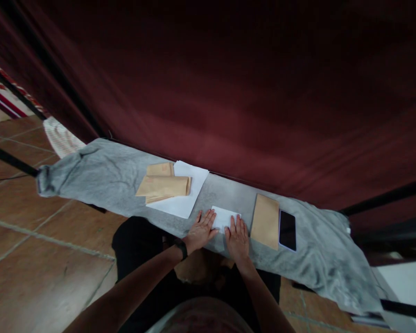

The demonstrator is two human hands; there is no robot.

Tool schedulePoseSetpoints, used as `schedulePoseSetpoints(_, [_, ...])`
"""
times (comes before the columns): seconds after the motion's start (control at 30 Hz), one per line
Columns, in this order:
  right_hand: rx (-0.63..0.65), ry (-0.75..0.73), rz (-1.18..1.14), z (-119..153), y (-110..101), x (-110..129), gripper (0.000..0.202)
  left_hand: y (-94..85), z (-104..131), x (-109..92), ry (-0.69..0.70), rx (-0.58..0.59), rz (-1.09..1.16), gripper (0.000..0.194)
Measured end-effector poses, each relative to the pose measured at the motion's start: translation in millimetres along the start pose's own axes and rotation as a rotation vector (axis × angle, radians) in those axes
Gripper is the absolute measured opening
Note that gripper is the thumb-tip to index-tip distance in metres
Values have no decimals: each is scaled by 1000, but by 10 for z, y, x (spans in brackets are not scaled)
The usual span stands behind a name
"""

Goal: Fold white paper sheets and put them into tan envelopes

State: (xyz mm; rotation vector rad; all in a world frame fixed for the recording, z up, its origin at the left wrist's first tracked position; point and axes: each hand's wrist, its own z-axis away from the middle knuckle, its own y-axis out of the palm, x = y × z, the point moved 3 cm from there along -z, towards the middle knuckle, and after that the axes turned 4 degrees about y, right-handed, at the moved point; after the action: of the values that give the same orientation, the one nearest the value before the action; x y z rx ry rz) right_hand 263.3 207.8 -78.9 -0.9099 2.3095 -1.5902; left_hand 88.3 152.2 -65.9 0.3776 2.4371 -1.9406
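Note:
A small white folded paper (224, 217) lies on the grey cloth between my hands. My left hand (201, 230) rests flat on its left side with the fingers spread. On its right edge lies my right hand (237, 238), fingers stretched out and slightly apart. Several brown envelopes (166, 186) are piled at the left on top of white sheets (183, 207). A single brown envelope (265, 221) is to the right of my right hand, and beside it sits a dark-screened phone (287, 230).
The grey cloth (104, 172) covers a long, narrow surface. Behind it hangs a dark red curtain (208, 101). Black metal bars (12, 159) stand at the left, over a brown tiled floor (55, 259).

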Motion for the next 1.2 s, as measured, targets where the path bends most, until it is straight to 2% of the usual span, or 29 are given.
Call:
schedulePoseSetpoints(0.13, [-20, 33, 16, 3, 31, 1, 54, 58, -191, -103, -21, -23, 4, 62])
schedulePoseSetpoints(0.27, [-8, 37, 43, 9, 56, 0, 55, 123, -286, -165, -34, 12, 10, 62])
schedulePoseSetpoints(0.43, [31, 59, 64, 15, 77, -5, 56, 61, -205, 7, -7, 55, 8, 61])
schedulePoseSetpoints(0.53, [43, 66, 65, 17, 84, -6, 55, -118, -169, 287, -19, 53, 10, 66])
schedulePoseSetpoints(0.67, [35, 67, 56, 23, 101, -8, 55, -506, -225, 923, -122, 97, -17, 85])
schedulePoseSetpoints(0.8, [27, 63, 39, 34, 121, -15, 55, -884, -317, 1665, -300, 267, -29, 108])
schedulePoseSetpoints(0.9, [50, 60, 23, 35, 126, -17, 55, -1021, -350, 2045, -344, 431, 1, 121])
schedulePoseSetpoints(1.03, [61, 74, 11, 27, 111, -17, 57, -1027, -376, 2288, -362, 523, 15, 128])
schedulePoseSetpoints(1.2, [-13, 48, -16, 19, 72, -9, 58, -991, -438, 2373, -365, 514, 23, 125])
